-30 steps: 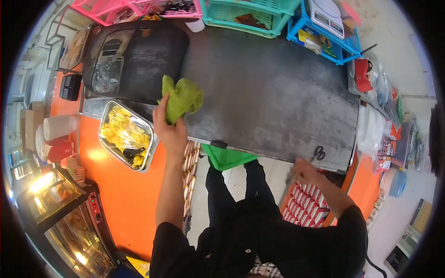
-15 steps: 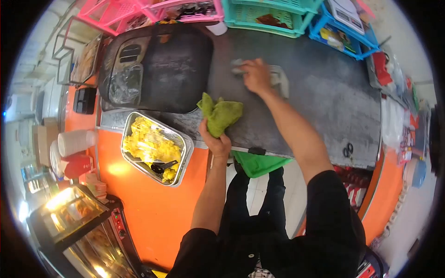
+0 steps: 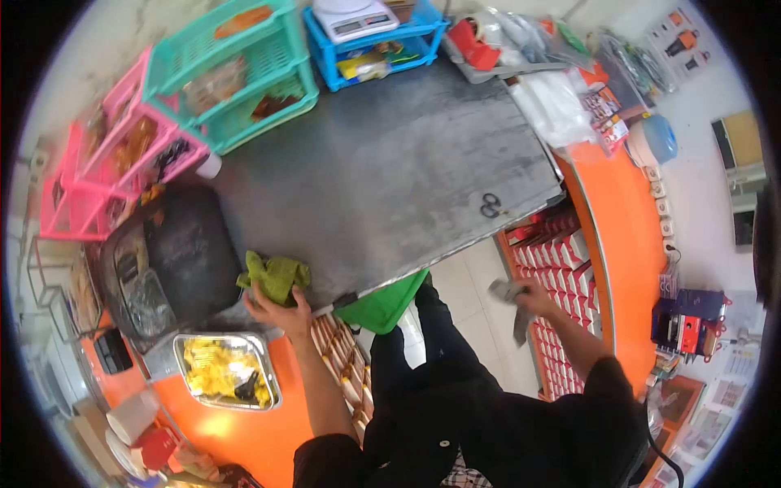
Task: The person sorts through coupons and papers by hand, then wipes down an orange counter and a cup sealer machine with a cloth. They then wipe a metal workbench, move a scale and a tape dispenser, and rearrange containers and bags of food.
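Since the earlier frame the right hand [image 3: 530,298] has left the far part of the counter [image 3: 390,163] and now sits off its near edge, beyond the near right corner. Its fingers are curled tight around a grey rag [image 3: 506,291]. The rag is crumpled; one tail hangs past the wrist, long axis running from the fist toward the person's body.

Left hand [image 3: 275,307] remains at the near edge, close to the near left corner, fingers closed on a green cloth [image 3: 275,275]. The cloth is bunched and rests on the counter, with its long axis roughly along the near edge and its loose end pointing to the far side.

Scissors [image 3: 490,206] lie by the near right corner, well apart from both hands, handles toward the edge. A black griddle [image 3: 175,252] is just beside the green cloth, at the left end. A green bin [image 3: 381,305] stands under the near edge between the two hands. A tray [image 3: 199,346] of yellow food sits on the orange ledge [image 3: 236,431] near the left forearm. Red-and-white boxes [image 3: 561,260] are stacked beside the right hand.

Along the far edge stand pink [image 3: 98,175], teal [image 3: 244,73] and blue [image 3: 382,45] baskets, with a scale [image 3: 354,16] on the blue one. The counter is grey, scuffed metal; the floor is pale tile.
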`<state>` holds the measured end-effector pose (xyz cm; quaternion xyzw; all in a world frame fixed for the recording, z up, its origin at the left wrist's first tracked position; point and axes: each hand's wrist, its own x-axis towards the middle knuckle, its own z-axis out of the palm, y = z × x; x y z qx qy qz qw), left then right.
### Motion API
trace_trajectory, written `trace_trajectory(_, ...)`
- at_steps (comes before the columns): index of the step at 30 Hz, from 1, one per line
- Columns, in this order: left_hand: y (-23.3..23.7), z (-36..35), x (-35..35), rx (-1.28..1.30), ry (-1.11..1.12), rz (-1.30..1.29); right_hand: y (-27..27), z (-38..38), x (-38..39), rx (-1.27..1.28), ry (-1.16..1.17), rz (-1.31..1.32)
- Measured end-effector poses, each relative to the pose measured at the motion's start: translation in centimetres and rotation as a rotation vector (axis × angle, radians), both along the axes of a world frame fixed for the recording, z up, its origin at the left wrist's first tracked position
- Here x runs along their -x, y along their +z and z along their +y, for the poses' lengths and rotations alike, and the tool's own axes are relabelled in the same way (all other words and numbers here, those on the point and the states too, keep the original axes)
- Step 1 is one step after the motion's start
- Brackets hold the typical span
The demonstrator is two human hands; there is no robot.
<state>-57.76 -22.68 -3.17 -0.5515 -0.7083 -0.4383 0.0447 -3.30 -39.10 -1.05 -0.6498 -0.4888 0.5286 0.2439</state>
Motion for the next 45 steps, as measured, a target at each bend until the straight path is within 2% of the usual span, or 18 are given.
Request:
trace_trajectory(1,1.6,0.1,-2.1,0.058,0.13,0.136,1.3,-1.1,-2.1,0.048,-0.337,0.126)
trace_trajectory(3,3.7,2.0,-9.2,-0.039,-0.131,0.055,1.3,0.2,-8.1,-0.063,-0.747,0.063)
trace_trajectory(4,4.1,2.7,-14.9,-0.03,-0.356,-0.207,2.0,2.8,-9.9,-0.156,-0.815,0.171)
trace_trajectory(5,7.3,3.6,-19.8,0.037,-0.558,-0.008,3.7,6.2,-11.4,-0.249,-0.874,0.278)
trace_trajectory(7,7.9,5.3,-29.8,0.227,-0.998,-0.155,4.8,12.6,-13.1,-0.333,-1.029,0.438)
trace_trajectory(10,3.2,6.0,-39.1,0.285,-1.105,-0.011,2.4,20.9,-18.1,-0.413,-0.997,0.536)
trace_trajectory(12,-0.9,6.2,-41.0,0.312,-1.231,0.242,0.0,24.9,-21.4,-0.503,-0.755,-0.315)
trace_trajectory(13,-2.0,6.1,-41.3,0.327,-1.221,0.254,-1.5,25.8,-21.1,-0.495,-0.75,-0.298)
trace_trajectory(15,-3.3,6.0,-40.9,0.361,-1.182,0.218,-5.1,28.2,-19.5,-0.47,-0.325,-1.095)
trace_trajectory(16,-3.6,5.5,-40.0,0.369,-1.166,0.236,-7.3,28.6,-18.2,-0.374,-0.27,-1.064)
trace_trajectory(19,-3.3,4.5,-34.8,0.403,-1.164,0.075,-8.5,32.8,-12.9,-0.465,-0.527,-1.243)
trace_trajectory(25,5.9,0.6,-28.3,0.702,-0.898,-0.204,-7.3,42.4,-5.7,-0.547,-0.434,-1.034)
trace_trajectory(28,6.7,-1.4,-25.9,0.777,-0.651,-0.372,-7.9,45.5,-2.1,-0.725,-0.13,-0.917)
trace_trajectory(30,7.4,-2.6,-24.7,0.752,-0.592,-0.421,-7.2,47.4,-0.1,-0.811,-0.165,-0.577)
trace_trajectory(34,5.0,-7.6,-20.5,0.753,-0.494,-0.529,-5.5,55.4,0.5,-0.941,-0.347,-0.611)
trace_trajectory(36,6.0,-7.1,-20.5,0.77,-0.454,-0.57,-7.4,59.7,-0.7,-0.627,-0.155,-0.777)
trace_trajectory(39,6.9,-4.7,-20.6,0.576,-0.486,-0.359,-7.1,57.9,-1.2,-0.857,-0.058,-0.867)
trace_trajectory(45,0.7,3.2,-17.7,0.333,-0.242,-0.267,-4.5,49.1,-3.1,-0.721,0.286,-0.654)
